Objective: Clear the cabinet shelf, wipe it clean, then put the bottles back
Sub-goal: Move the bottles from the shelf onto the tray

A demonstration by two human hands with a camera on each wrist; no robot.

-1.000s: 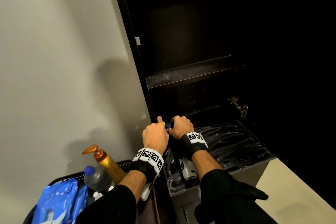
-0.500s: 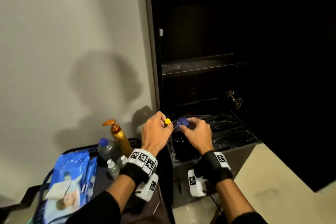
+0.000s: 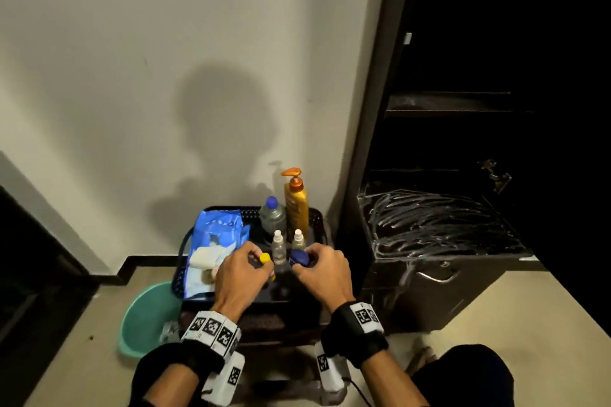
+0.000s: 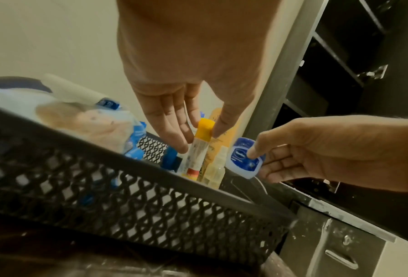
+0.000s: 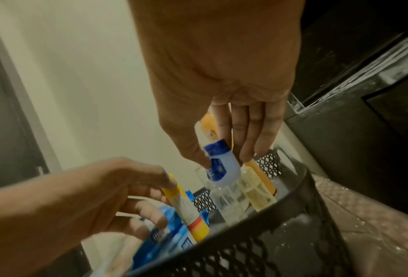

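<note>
My left hand (image 3: 256, 263) pinches a slim yellow-capped tube (image 3: 265, 258) upright over the black mesh basket (image 3: 317, 217). My right hand (image 3: 302, 266) pinches a small blue jar (image 3: 300, 258) beside it, just above two small clear bottles (image 3: 278, 246). In the left wrist view the tube (image 4: 199, 150) stands between the thumb and fingers, low inside the basket (image 4: 150, 206). In the right wrist view the jar (image 5: 221, 166) hangs tilted from thumb and fingers. The dark cabinet shelf (image 3: 446, 102) at the upper right holds nothing.
The basket also holds a gold pump bottle (image 3: 296, 205), a clear blue-capped bottle (image 3: 272, 215) and a blue wipes pack (image 3: 218, 241). A teal basin (image 3: 145, 317) sits on the floor to the left. The cabinet's lower ledge (image 3: 436, 221) shows smeared dust.
Both hands have moved left from the cabinet's lower ledge to above the basket, carrying the tube and the jar. The head view swung left and down.
</note>
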